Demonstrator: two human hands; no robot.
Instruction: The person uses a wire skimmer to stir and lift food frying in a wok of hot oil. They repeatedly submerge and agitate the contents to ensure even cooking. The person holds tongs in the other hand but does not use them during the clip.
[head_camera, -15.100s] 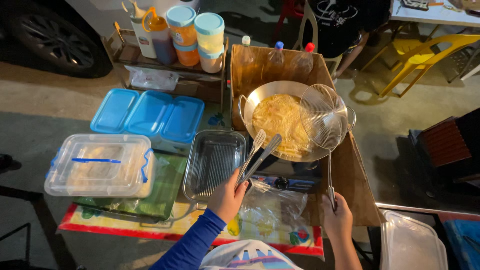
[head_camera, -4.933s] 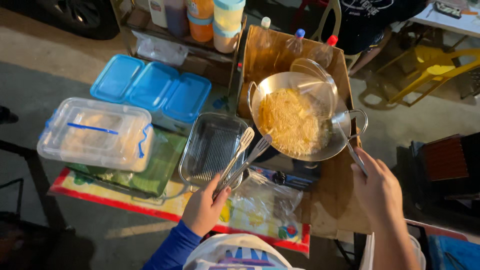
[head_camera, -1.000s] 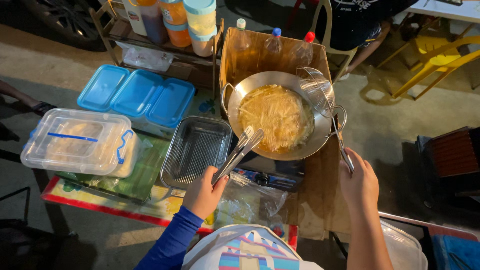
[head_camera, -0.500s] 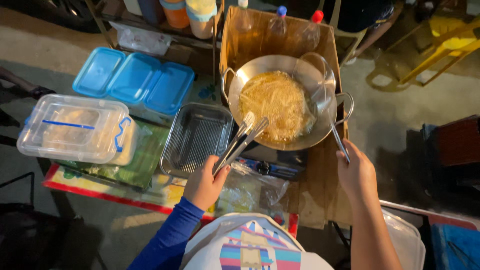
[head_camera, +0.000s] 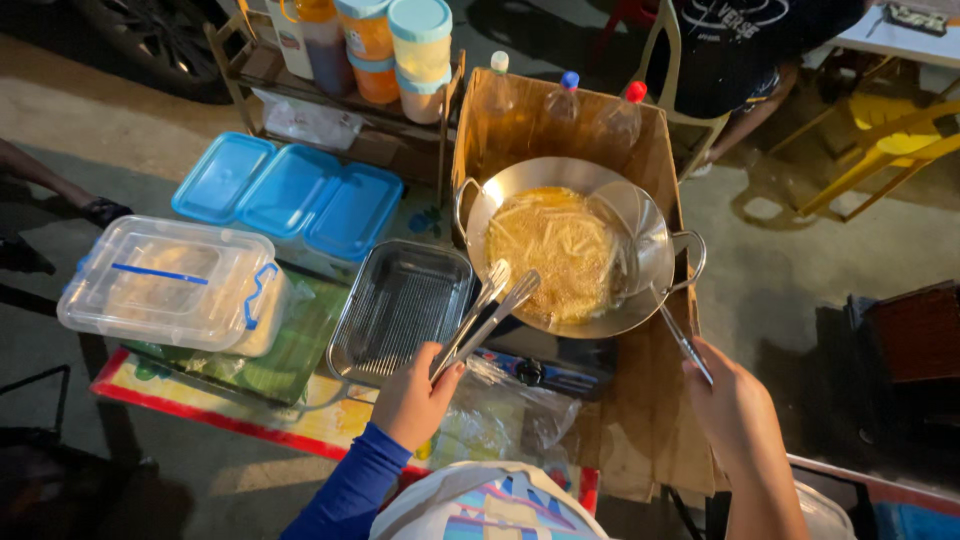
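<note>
The left hand (head_camera: 412, 398) is gripping tongs (head_camera: 485, 318), tips poised over the wok's (head_camera: 520, 185) near rim, ready to lift fries (head_camera: 555, 250). The right hand (head_camera: 735, 410) is clasping a strainer (head_camera: 640, 235) dipped in the oil at the wok's right edge.

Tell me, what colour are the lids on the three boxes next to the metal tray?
The three lids are light blue, seen in the head view.
</note>
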